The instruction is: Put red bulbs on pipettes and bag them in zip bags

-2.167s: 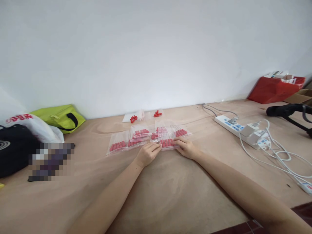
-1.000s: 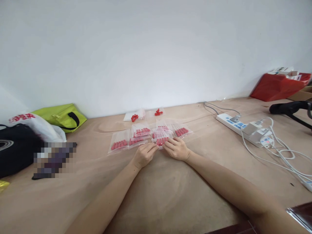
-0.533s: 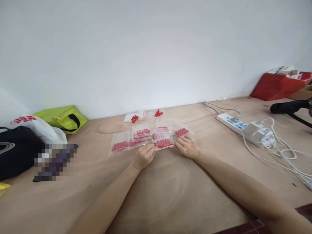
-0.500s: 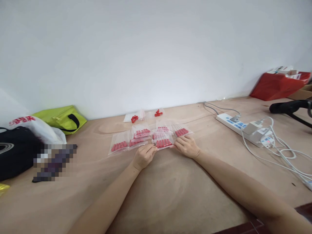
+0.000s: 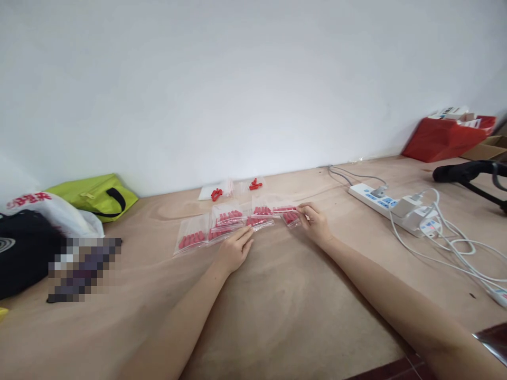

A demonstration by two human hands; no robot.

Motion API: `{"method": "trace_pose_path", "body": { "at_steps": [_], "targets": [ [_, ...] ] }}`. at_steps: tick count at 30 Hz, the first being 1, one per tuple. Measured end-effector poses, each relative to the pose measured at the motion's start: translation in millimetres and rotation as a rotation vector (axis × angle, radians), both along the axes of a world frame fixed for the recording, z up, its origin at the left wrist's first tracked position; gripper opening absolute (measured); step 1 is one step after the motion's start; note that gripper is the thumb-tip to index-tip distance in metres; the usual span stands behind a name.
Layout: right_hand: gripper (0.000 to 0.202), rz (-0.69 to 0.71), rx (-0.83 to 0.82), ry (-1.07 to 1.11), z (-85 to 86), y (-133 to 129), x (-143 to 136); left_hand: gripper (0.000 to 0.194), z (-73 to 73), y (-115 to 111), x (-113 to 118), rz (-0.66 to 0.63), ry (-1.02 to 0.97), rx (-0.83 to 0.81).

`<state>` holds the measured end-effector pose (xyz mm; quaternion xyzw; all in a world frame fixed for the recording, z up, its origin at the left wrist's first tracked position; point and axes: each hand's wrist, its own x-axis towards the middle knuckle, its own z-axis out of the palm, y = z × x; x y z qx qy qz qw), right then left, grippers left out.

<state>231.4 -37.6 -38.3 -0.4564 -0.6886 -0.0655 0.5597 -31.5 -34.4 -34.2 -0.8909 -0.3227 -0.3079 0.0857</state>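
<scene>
Several small clear zip bags with red pieces lie overlapping on the table [image 5: 222, 327]. My right hand [image 5: 316, 224] pinches the edge of one zip bag of red pieces [image 5: 283, 209], tilted nearly edge-on above another bag [image 5: 290, 218]. With fingers stretched out, my left hand [image 5: 234, 251] rests at the near edge of the grouped bags, by a bag [image 5: 259, 221] in the middle. Farthest left lies a flat bag [image 5: 191, 240] with its red pieces side by side. What exactly the red pieces are, I cannot tell.
Near the wall are loose-looking red pieces [image 5: 216, 195] on clear bags, and a second cluster [image 5: 255, 184]. A white power strip [image 5: 370, 196] with plugs and cables stands right. A green bag [image 5: 93, 195] and black bag [image 5: 29, 256] lie left; a red bag [image 5: 443, 140] stands far right.
The bag both hands held flat in the middle is now up and to the right, in my right hand alone. My left hand has let go and its fingers have straightened.
</scene>
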Motion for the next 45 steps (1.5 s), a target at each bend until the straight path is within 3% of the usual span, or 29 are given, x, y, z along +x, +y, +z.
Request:
{"method": "trace_pose_path", "body": {
  "at_steps": [6, 8, 13, 15, 18, 21, 26, 30, 32, 34, 40, 45],
  "targets": [
    [0.028, 0.101, -0.25, -0.094, -6.5, 20, 7, 0.028, 2.3, 2, 0, -0.002, 0.068, -0.065],
    [0.033, -0.008, -0.361, -0.096, -8.5, 22, 11, 0.027, 3.7, 2, 1, 0.021, 0.095, -0.07],
    [0.034, -0.467, -0.726, 0.025, -5.8, 22, 23, 0.031, 6.5, 0, 4, 0.117, 0.167, -0.095],
    [0.035, -0.518, -0.861, 0.042, -3.1, 22, 23, 0.032, 8.0, -1, 6, 0.134, 0.192, -0.114],
    [0.027, -0.475, -0.964, 0.106, -1.0, 22, 22, 0.033, 10.3, -1, 8, 0.142, 0.219, -0.134],
    [0.024, -0.465, -0.937, 0.181, -1.5, 22, 24, 0.034, 10.9, 0, 8, 0.154, 0.236, -0.148],
    [0.024, -0.571, -0.766, 0.291, -1.6, 14, 39, 0.034, 8.2, 1, 7, 0.15, 0.234, -0.137],
    [0.025, -0.634, -0.51, 0.476, 0.9, 5, 54, 0.034, 7.2, 2, 6, 0.148, 0.196, -0.104],
    [0.026, -0.547, -0.352, 0.611, 1.0, 3, 51, 0.034, 8.1, 1, 5, 0.139, 0.164, -0.073],
    [0.031, -0.357, -0.322, 0.722, -0.9, 2, 38, 0.035, 9.4, -1, 5, 0.114, 0.127, -0.027],
    [0.038, 0.258, -0.607, 0.997, -11.5, -4, -36, 0.041, 8.6, -9, 10, 0.013, -0.003, 0.097],
    [0.046, 0.485, -0.784, 1.077, -12.5, -12, -68, 0.027, 3.5, -10, 15, -0.129, -0.031, 0.191]
  ]
}}
